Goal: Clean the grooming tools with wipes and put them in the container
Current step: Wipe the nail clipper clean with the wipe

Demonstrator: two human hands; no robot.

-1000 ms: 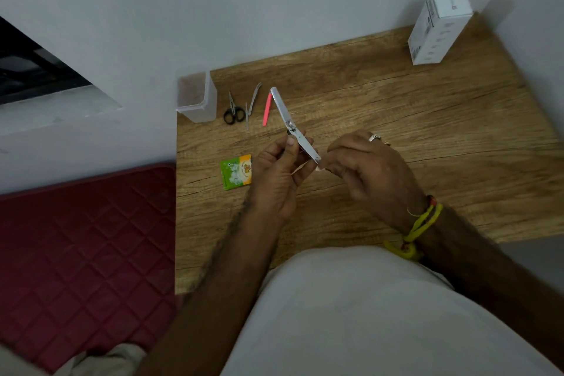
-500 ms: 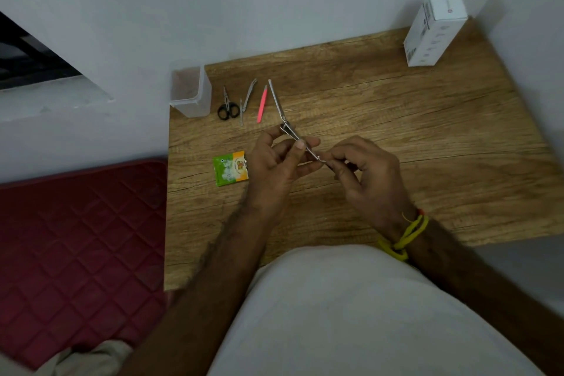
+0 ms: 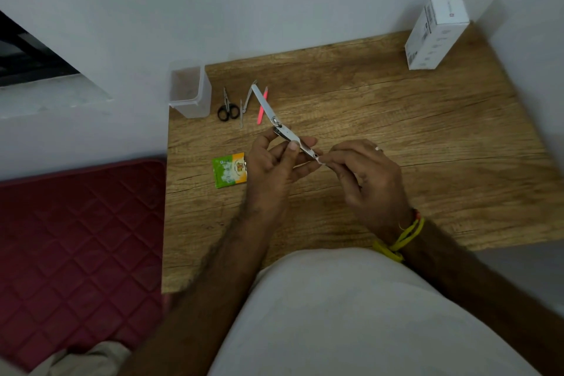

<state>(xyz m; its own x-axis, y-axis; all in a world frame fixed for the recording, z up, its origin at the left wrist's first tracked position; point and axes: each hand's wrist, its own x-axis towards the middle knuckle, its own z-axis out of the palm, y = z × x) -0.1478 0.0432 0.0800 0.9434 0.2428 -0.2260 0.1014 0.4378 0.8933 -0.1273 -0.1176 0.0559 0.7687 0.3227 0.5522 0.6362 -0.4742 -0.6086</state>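
Observation:
My left hand (image 3: 276, 162) grips a silver nail clipper (image 3: 280, 123) by its body, its lever swung out toward the far left. My right hand (image 3: 363, 177) pinches a small white wipe (image 3: 320, 160) against the clipper's near end. On the wooden table (image 3: 396, 131), small black-handled scissors (image 3: 227, 107), a thin metal tool (image 3: 246, 102) and a pink tool (image 3: 262, 105) lie side by side. A clear plastic container (image 3: 190, 91) stands at the table's far left corner. A green and orange wipe sachet (image 3: 230, 169) lies left of my left hand.
A white box (image 3: 435, 32) stands upright at the table's far right corner, by the grey wall. A red quilted mat (image 3: 76, 238) lies on the floor left of the table. My lap in light cloth fills the bottom.
The clipper has turned in my left hand, showing its flat lever again. My right hand's pinch with the wipe has stayed at the clipper's near end. The view shifted a little.

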